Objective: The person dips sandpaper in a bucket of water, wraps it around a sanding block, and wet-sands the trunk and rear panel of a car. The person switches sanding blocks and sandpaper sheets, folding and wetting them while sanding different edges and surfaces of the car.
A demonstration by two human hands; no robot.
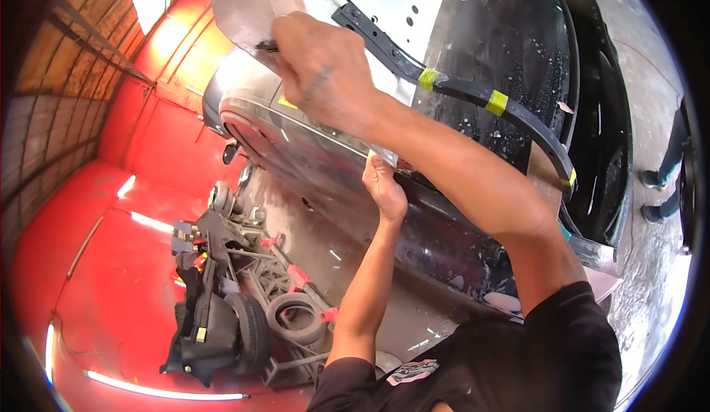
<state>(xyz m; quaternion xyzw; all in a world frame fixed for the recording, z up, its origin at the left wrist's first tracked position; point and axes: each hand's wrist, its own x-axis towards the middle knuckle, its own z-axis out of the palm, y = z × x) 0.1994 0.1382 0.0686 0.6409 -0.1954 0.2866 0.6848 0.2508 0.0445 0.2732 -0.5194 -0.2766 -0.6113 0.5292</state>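
Note:
My right hand (322, 72) is closed over the upper part of a car (310, 146), near a pale panel edge. A small dark piece (266, 45) sticks out past its fingers; most of what it holds is hidden. Lower down, my left hand (384, 190) is raised beside the car's side, its fingers pinched on a thin light-coloured flat piece (383, 154). My right forearm crosses in front of a dark curved strip (462, 88) with yellow tape, which lies over the car's dark, dusty glass.
A tyre (296, 317), black plastic parts (203, 338) and a metal frame (274, 275) stand on the left side by a red wall (96, 264). Another person's legs (665, 183) show at the far right, beyond a black panel (600, 116).

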